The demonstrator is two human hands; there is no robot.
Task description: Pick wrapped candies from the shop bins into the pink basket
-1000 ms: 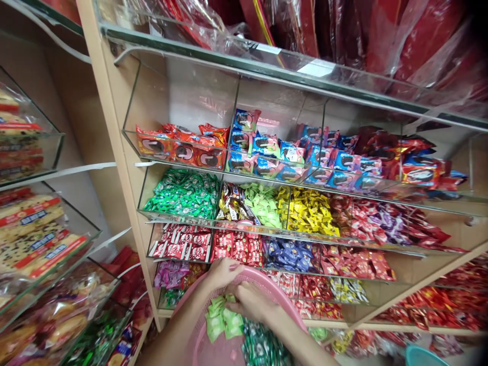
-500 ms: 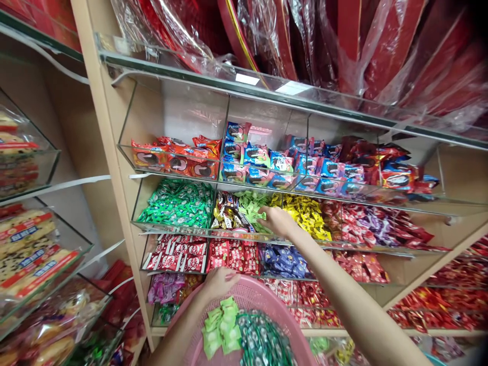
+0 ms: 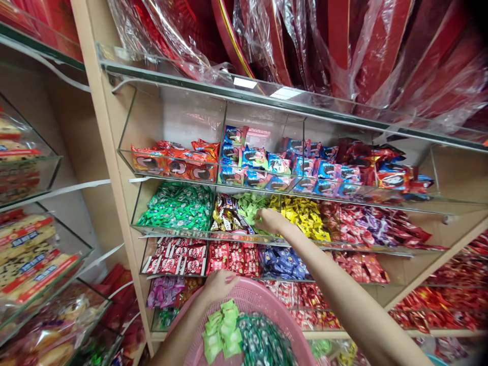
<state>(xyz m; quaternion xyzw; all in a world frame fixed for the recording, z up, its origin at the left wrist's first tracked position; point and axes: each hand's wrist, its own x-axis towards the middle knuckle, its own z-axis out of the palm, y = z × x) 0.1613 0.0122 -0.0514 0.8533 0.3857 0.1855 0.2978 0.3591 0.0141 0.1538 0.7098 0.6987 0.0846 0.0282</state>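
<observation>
My left hand (image 3: 221,284) is closed over the far rim of a pink plastic basket (image 3: 267,295). Inside the basket, light green wrapped candies (image 3: 223,330) lie beside a heap of dark green wrapped candies (image 3: 267,343). My right hand (image 3: 271,221) reaches into a glass shelf compartment, its fingers curled down on light green wrapped candies (image 3: 249,205); the fingertips are partly hidden. To the left of these lie brown and gold wrapped sweets (image 3: 227,213). Yellow wrapped candies (image 3: 305,216) fill the space just right of the hand.
Green candies (image 3: 177,206) fill the left compartment. A glass front edge (image 3: 244,238) runs below my right hand. Cookie packs (image 3: 255,157) stand one shelf above, blue candies (image 3: 284,262) one below. A wooden upright (image 3: 104,127) divides off a side shelf with packaged bread (image 3: 30,244).
My right hand has shifted slightly left and down, its fingers curling more into the light green candies. My left hand stays on the basket rim. The view has shifted slightly.
</observation>
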